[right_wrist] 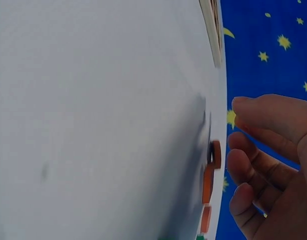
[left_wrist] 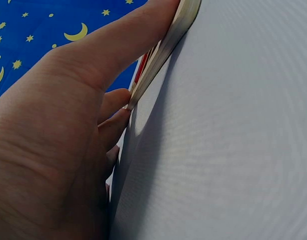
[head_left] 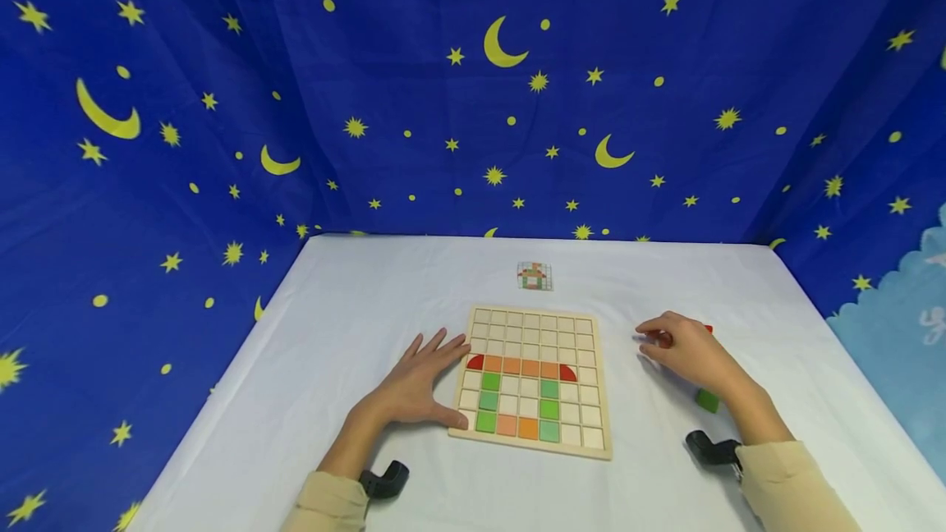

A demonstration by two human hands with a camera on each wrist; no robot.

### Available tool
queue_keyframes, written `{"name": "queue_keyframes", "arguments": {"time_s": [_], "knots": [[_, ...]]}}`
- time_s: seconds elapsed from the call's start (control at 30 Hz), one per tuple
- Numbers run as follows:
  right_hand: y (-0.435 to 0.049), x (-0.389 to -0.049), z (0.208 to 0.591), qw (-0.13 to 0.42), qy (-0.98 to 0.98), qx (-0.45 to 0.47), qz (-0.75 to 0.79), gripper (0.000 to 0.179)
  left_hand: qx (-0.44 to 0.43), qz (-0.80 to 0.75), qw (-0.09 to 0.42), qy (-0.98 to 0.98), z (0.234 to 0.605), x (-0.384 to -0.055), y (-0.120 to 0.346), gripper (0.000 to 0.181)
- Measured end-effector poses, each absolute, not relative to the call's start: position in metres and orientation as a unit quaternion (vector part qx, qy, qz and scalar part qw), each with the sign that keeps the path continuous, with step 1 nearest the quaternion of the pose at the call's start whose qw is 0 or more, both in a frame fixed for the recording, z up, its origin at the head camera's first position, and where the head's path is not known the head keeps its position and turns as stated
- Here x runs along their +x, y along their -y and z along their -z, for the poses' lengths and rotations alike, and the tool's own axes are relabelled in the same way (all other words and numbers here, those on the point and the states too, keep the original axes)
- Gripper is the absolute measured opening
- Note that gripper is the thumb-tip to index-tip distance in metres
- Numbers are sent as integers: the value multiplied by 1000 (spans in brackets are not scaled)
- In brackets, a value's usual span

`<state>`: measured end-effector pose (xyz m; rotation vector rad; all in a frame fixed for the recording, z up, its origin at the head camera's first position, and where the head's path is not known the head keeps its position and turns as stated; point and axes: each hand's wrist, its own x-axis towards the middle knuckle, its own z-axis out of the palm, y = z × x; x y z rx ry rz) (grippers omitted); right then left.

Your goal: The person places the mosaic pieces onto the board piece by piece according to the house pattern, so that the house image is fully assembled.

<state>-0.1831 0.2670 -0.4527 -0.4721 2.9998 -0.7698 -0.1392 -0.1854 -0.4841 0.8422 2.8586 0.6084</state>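
Note:
A light wooden grid board [head_left: 583, 324] lies on the table, with red, orange and green tiles set in some of its squares. My left hand [head_left: 414, 384] rests against its left side, fingers spread, the thumb on the lower left corner. The board's edge [left_wrist: 166, 55] shows beside that thumb in the left wrist view. To the right of the board, my right hand [head_left: 691, 355] hovers with loosely bent fingers, and no piece shows between them in the right wrist view. Below it lie loose orange blocks [right_wrist: 208, 184], a green block [head_left: 707, 401] and a partly hidden red block [head_left: 709, 328].
Behind the board lies a small card [head_left: 534, 276] printed with a coloured grid pattern. A white cloth [head_left: 384, 294] covers the table. Blue star-and-moon curtains [head_left: 443, 89] stand at the back and sides. A black wrist mount [head_left: 386, 480] sits at each cuff.

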Motion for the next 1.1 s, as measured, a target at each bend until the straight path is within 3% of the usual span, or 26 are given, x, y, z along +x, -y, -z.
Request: {"name": "queue_keyframes", "arguments": {"time_s": [0.87,1.1], "knots": [[-333,-162,455,-27,-964,-79,252,41,282,-209,45,-935,482,-139,185,117],[-344,-156,459,-11,-962,-37,271,47,276,-208,56,-937,481,-138,185,118]]}}
